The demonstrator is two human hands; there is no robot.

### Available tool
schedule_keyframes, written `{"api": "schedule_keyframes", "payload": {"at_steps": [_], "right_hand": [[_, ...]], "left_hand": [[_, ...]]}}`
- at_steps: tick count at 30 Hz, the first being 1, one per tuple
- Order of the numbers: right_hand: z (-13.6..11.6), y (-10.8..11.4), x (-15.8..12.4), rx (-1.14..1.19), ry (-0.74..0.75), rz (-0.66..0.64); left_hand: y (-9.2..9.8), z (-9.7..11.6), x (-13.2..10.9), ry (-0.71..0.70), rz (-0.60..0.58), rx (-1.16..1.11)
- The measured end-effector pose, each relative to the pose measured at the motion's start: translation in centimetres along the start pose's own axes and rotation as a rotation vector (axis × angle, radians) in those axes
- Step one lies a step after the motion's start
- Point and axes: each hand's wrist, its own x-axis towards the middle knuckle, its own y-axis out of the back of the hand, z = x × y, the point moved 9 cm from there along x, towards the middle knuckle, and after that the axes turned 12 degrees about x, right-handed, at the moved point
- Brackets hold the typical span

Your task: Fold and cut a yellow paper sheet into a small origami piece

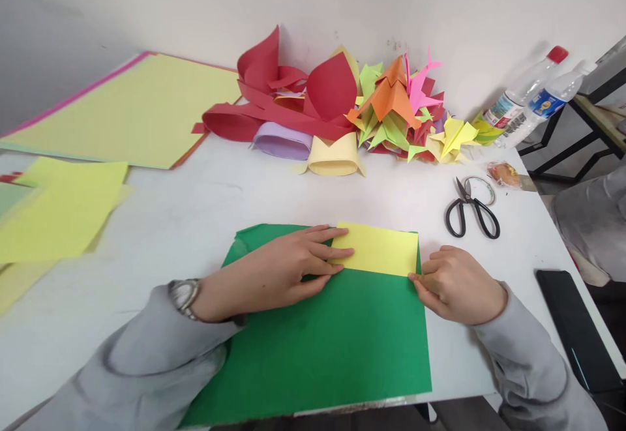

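A yellow paper rectangle (379, 250) lies on a green sheet (337, 340) in front of me. Spread across its left end are the fingers of my left hand (298, 261), flat and open. My right hand (452, 281) is closed, with thumb and forefinger pinched at the paper's lower right corner. Whether the yellow paper is folded double is hard to see.
Black-handled scissors (470, 209) and a tape roll (482, 190) lie at the right, near a black phone (577, 330). Folded paper shapes (391, 102) and two bottles (550, 98) stand at the back. Yellow sheets (63, 203) are at the left.
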Motion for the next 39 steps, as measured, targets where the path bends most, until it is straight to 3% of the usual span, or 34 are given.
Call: {"api": "schedule_keyframes", "payload": {"at_steps": [8,14,16,20,22,28,39], "right_hand": [[0.1,0.0,-0.1,0.034,0.004,0.0],[0.3,0.0,0.0,0.05,0.002,-0.013],[0.3,0.0,0.0,0.066,0.016,-0.015],[0.2,0.2,0.0,0.108,0.074,0.02],[0.1,0.3,0.0,0.12,0.1,0.052],[-0.4,0.6,0.7,0.034,0.162,0.259],[-2.9,-0.6,3.8,-0.3,0.304,0.435]], "left_hand": [[0.1,-0.8,-0.7,0.046,-0.089,-0.032],[0.7,-1.4,-1.2,0.086,-0.07,-0.057],[1.1,-1.2,-1.0,0.079,-0.019,-0.038],[2.4,-0.6,-0.4,0.128,0.239,0.141],[2.1,0.6,0.2,0.103,0.317,0.245],[-0.2,3.8,2.1,-0.028,0.3,0.346],[0.0,3.4,2.8,0.032,0.409,0.498]]}}
